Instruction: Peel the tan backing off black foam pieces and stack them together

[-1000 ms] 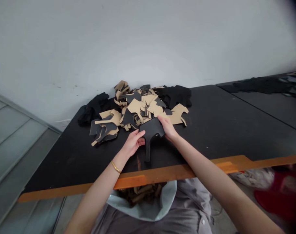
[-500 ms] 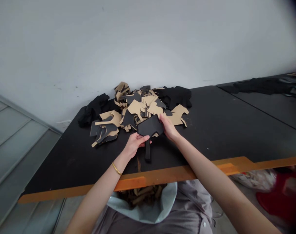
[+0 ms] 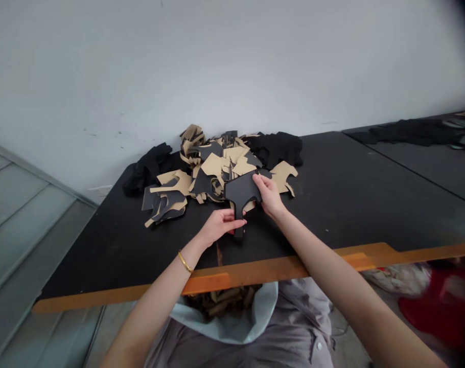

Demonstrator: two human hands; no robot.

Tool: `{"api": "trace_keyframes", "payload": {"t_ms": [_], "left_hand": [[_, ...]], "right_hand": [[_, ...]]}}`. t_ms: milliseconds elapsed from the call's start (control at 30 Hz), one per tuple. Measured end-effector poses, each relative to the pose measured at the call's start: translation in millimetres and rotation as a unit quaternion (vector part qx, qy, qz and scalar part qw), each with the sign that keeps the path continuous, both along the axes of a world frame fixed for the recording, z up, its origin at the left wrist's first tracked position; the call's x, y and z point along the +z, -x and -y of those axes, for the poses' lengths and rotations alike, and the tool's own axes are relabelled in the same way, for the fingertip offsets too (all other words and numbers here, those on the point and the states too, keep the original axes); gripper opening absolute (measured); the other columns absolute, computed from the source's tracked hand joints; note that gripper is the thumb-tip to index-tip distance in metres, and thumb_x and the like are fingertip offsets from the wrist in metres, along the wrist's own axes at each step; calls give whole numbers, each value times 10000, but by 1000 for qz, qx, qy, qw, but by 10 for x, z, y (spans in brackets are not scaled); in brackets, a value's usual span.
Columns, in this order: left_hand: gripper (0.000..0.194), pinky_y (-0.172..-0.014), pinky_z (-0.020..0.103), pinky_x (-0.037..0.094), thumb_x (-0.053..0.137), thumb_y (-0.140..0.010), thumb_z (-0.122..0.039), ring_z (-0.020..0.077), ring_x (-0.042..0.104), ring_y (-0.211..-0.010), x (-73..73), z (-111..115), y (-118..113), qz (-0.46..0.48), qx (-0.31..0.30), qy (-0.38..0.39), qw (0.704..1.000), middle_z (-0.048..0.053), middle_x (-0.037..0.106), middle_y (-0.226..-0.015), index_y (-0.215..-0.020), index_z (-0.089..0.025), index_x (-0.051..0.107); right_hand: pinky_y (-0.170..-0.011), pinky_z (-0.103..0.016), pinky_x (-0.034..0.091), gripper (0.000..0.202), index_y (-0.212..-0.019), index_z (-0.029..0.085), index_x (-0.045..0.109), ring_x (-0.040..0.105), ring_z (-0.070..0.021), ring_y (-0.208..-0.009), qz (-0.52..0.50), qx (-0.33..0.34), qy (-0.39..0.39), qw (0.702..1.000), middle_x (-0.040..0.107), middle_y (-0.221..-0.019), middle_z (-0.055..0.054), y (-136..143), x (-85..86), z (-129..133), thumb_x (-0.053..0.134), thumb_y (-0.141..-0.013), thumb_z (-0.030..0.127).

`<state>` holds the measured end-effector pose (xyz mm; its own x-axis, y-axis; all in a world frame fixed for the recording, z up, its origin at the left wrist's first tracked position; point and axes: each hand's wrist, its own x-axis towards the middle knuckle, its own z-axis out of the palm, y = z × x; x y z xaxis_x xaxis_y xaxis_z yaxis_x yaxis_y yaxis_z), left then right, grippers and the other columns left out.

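Observation:
Between my hands is a black cut-out piece with a broad body and a narrow leg pointing toward me; a tan edge shows beneath it. My left hand pinches the narrow leg between thumb and fingers. My right hand grips the broad body's right side, thumb on top. Just beyond lies a heap of tan and black cut-outs, some face up, some face down. A tan cut-out lies right of the heap, partly behind my right hand.
Black bundles flank the heap on the black table, which has an orange-brown front edge. Below that edge, an open pale bag holds brown scraps. Behind stands a white wall. More dark material lies far right.
The black piece has moved slightly up and right and turned, so its notch and leg show more plainly. My left hand has slid lower along the leg.

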<state>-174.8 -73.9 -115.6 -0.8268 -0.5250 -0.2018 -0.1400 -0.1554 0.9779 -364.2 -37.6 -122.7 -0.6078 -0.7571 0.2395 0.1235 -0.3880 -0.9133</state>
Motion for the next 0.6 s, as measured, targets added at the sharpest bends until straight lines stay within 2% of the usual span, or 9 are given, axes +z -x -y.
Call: {"api": "trace_keyframes", "payload": {"t_ms": [133, 300, 433, 533, 600], "left_hand": [[479, -597, 197, 511, 779, -710, -392, 150, 698, -711, -10, -12, 4, 7, -29, -2, 1000, 126, 714, -995, -1087, -118, 669], [528, -643, 208, 532, 851, -613, -259, 158, 699, -775, 24, -45, 6, -7, -49, -4, 999, 120, 706, -1046, -1086, -127, 656], [593, -725, 260, 554, 866, -580, -219, 173, 697, -812, 37, -63, -4, -19, -62, -13, 998, 127, 704, -1059, -1118, -130, 635], [745, -804, 296, 556, 881, -547, -188, 178, 704, -819, 32, -68, -14, -29, -76, -26, 996, 111, 702, -1061, -1227, -164, 578], [838, -785, 279, 557, 892, -525, -182, 179, 710, -800, 31, -75, -17, -35, -84, -35, 995, 102, 698, -1063, -1284, -184, 537]], "right_hand": [[-537, -209, 375, 463, -703, 163, 581, 457, -90, -561, 45, -20, 5, 999, 540, -635, 29, 54, 11, 18, 720, -659, 602], [-547, -213, 405, 461, -723, 162, 613, 485, -103, -581, 77, -30, 6, 997, 585, -660, 11, 90, -5, 37, 747, -620, 591], [-529, -206, 395, 445, -722, 154, 615, 475, -94, -560, 92, -31, 10, 995, 583, -651, 14, 99, -32, 52, 752, -627, 567], [-520, -199, 389, 440, -722, 150, 613, 470, -87, -551, 104, -40, 21, 994, 580, -643, 22, 116, -45, 64, 757, -631, 557], [-531, -201, 401, 432, -737, 147, 619, 486, -91, -560, 112, -43, 31, 992, 585, -642, 23, 130, -40, 65, 759, -640, 545]]}}
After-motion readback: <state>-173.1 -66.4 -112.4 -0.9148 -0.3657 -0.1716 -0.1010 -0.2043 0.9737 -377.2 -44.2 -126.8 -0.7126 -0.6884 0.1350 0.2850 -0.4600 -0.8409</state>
